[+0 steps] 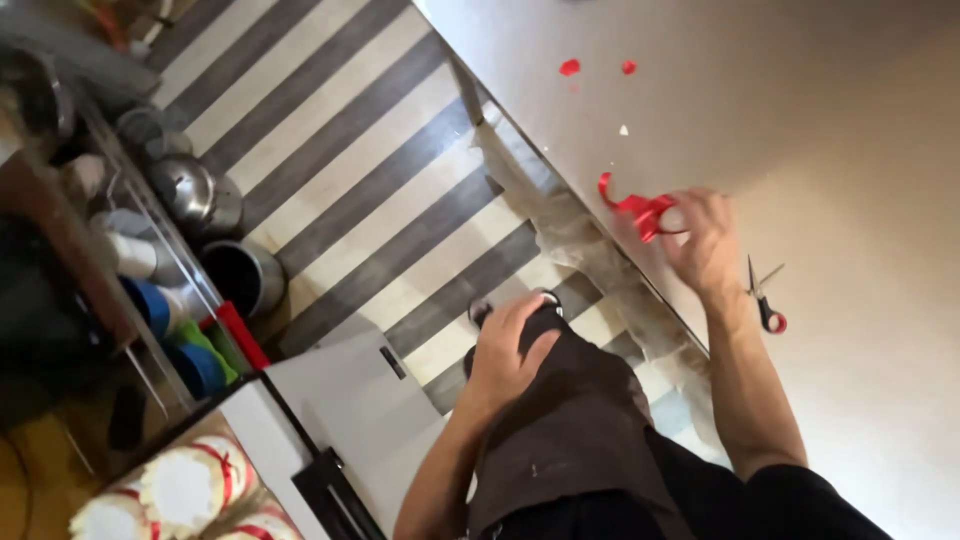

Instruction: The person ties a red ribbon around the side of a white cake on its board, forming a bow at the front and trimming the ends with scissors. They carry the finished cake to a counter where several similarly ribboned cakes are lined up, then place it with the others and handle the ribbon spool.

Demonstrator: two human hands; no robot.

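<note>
My right hand [700, 240] rests on the pale tabletop [860, 130] and pinches a curled strip of red ribbon [632, 207] whose free end arcs up to the left. Small scissors with a red-ringed handle [765, 298] lie on the table just right of that wrist. My left hand [505, 350] is off the table, pressed flat on my dark-trousered knee [570, 410] above the striped floor, with a small dark round object [482, 310] just beyond its fingertips. It holds nothing that I can see.
Red ribbon scraps [570, 67] lie farther along the table. A wire shelf [150, 270] at left holds metal pots [195, 195] and coloured containers. White round boxes with red ribbon [185, 490] sit at bottom left beside a white cabinet [350, 400].
</note>
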